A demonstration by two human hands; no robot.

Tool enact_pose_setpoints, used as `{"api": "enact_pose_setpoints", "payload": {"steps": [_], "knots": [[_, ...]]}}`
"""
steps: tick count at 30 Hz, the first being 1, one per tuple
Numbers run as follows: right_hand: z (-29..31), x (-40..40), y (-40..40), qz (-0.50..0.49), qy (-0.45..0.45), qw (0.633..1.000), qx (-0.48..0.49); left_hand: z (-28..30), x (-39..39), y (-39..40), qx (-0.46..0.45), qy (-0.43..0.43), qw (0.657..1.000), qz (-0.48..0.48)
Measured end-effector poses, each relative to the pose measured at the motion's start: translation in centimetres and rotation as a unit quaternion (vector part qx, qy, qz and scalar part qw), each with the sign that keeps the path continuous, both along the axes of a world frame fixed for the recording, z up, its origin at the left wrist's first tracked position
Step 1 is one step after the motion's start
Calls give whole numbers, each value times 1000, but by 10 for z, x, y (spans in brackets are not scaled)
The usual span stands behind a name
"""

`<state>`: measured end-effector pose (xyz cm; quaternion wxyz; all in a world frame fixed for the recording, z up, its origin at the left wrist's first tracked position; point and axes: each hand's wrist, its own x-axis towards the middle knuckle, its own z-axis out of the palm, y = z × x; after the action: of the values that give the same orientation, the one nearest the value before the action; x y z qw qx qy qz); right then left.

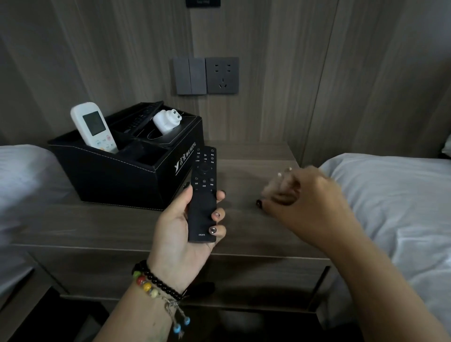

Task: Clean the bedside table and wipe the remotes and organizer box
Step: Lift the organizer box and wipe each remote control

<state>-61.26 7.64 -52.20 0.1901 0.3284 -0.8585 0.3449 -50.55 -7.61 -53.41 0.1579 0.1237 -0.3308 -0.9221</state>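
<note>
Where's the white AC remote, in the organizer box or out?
In. The white AC remote stands tilted in the left front compartment of the black organizer box, screen end sticking up above the rim.

Beaded bracelets [156,285], dark-painted nails [212,230]

Dim room, low light. Back wall [292,73] is grey-brown wood-grain panelling with vertical seams. On it, a dark grey double light switch [189,76] touching a matching power socket [222,75] on its right. A dark plate [203,3] is cut off at the top edge, text unreadable. Beds with white bedding on both sides: left bed [22,180], right bed [395,195]. Dark floor [61,317] at lower left, detail unclear.
</note>
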Motion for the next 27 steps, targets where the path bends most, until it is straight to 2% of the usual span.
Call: {"api": "enact_pose_setpoints", "payload": {"steps": [4, 8, 10, 12, 14, 16, 17, 19, 21, 23, 25, 27], "knots": [[21, 18, 15, -57, -99, 989, 97, -1, 0, -1, -27, -1, 1000, 5], [3, 12, 4, -126, -165, 976, 72, -1, -1, 0, -26, -7, 1000, 1], [-10, 6, -2, -145, -168, 973, 62, -1, -2, 1, -18, -8, 1000, -1], [-14, 3, -1, -109, -101, 988, 52, 0, -4, 1, -15, -8, 1000, 0], [-7, 3, 4, -17, -25, 996, 79, 0, -5, 1, -20, -7, 1000, 3], [3, 10, 11, 66, -34, 991, 111, -1, -5, 2, -27, -8, 1000, 6], [8, 14, 14, 93, -69, 988, 104, -1, -6, 2, -29, -10, 999, 8], [13, 14, 16, 88, -135, 987, 6, -2, -5, 2, -31, -15, 999, 9], [6, 5, 14, 9, -105, 991, -79, -2, -5, 2, -26, -17, 999, 10], [-4, -1, 8, -41, -83, 995, -30, -3, -5, 1, -17, -21, 1000, 11], [-14, -3, 2, -5, -117, 991, 61, -3, -4, 2, -6, -22, 1000, 11], [-21, -1, -2, 36, -111, 986, 117, -3, -4, 2, 10, -18, 1000, 13]]}}
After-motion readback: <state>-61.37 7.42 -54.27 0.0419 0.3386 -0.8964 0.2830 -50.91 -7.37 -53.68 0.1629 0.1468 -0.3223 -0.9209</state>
